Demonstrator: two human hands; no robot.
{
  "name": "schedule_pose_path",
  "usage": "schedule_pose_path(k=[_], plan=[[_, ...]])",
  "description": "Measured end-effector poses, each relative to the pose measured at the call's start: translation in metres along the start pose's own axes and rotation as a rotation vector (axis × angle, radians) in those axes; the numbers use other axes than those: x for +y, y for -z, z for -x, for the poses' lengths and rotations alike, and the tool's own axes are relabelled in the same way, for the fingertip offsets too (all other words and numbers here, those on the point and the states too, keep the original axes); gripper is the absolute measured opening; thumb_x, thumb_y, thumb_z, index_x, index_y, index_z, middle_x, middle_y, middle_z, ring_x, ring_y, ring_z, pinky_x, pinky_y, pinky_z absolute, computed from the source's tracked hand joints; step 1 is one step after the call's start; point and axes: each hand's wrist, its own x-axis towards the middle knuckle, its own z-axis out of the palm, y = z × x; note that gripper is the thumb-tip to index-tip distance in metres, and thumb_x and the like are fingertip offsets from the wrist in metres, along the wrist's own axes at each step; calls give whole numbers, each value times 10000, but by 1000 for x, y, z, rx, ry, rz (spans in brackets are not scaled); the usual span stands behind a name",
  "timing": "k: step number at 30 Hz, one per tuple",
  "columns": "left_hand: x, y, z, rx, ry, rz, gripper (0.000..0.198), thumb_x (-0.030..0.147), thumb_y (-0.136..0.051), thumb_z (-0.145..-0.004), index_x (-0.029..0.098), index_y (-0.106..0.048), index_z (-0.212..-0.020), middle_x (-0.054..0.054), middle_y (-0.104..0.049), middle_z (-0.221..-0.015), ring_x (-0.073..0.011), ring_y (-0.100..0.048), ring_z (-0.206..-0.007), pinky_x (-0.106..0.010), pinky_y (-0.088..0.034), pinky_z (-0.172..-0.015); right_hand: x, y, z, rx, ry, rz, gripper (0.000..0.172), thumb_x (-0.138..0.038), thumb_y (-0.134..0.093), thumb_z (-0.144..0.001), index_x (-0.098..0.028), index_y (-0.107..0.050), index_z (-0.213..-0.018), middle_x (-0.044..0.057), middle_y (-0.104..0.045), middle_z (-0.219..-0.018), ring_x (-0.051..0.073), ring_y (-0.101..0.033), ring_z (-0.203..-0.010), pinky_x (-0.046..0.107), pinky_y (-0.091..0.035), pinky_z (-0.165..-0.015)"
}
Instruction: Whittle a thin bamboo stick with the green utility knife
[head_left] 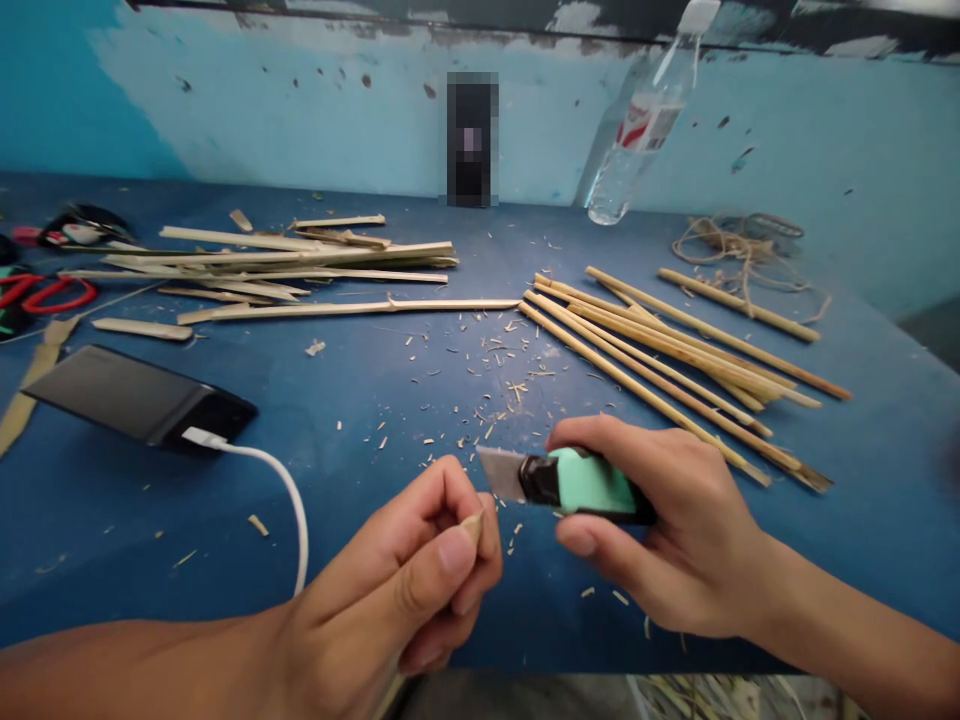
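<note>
My right hand (675, 530) grips a green and black box cutter (596, 482), its wide blade out and pointing left. Close to the blade, my left hand (420, 570) is closed in a pinch. A pale pointed tip of a bamboo strip (474, 522) shows between thumb and forefinger; most of the strip is hidden by the hand. Blade and tip look a little apart. Beyond my right hand lies a fan of thin round bamboo sticks (652, 360). Split bamboo strips (315, 260) are piled at the back left, and small shavings (517, 388) are scattered between.
A phone (142, 400) with a white cable (289, 495) lies left. Red-handled scissors (52, 292) are at the far left. A plastic bottle (637, 140) leans on the wall beside a pixelated dark object (472, 140). Twine (731, 250) lies back right on the blue table (360, 385).
</note>
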Motion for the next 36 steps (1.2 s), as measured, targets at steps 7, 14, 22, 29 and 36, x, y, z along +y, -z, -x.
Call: schedule_pose_path(k=[7, 14, 22, 29, 36], plan=[[9, -11, -8, 139, -90, -115, 419, 634, -685, -892, 234, -574, -947, 33, -469, -706, -125, -417, -583, -242, -378, -523, -6, -9, 3, -106, 91, -16, 366, -574, -459, -1042, -220, -540, -1078, -36, -659, -783, 119, -594, -613, 281, -383, -552], [11, -11, -7, 144, -128, -281, 397, 595, -759, -822, 254, -643, -990, 0, -530, -729, -187, -496, -699, -271, -468, -595, -8, -17, 2, -172, 89, -110, 417, -577, -469, -1038, -182, -575, -1120, -37, -605, -742, 124, -541, -599, 298, -336, -543], [1, -13, -2, 145, -186, -368, 476, 639, -612, -936, 227, -516, -717, 33, -378, -657, -149, -297, -616, -284, -354, -591, -8, -20, 6, -146, 111, -79, 375, -539, -499, -1037, -176, -575, -1092, -19, -620, -750, 135, -532, -603, 301, -323, -540], [-3, -20, -2, 232, -202, -271, 484, 593, -673, -912, 221, -527, -638, 19, -383, -628, -150, -289, -593, -287, -301, -522, -15, -20, 4, -117, 59, -47, 363, -541, -507, -1032, -188, -587, -1053, -35, -606, -703, 130, -552, -577, 296, -332, -524], [-4, -23, -1, 353, -229, -267, 452, 561, -676, -926, 220, -572, -650, -3, -461, -654, -160, -350, -624, -266, -319, -506, -20, -27, 9, 18, 74, 115, 367, -548, -499, -1036, -204, -567, -929, -16, -624, -696, 150, -552, -554, 312, -339, -536]])
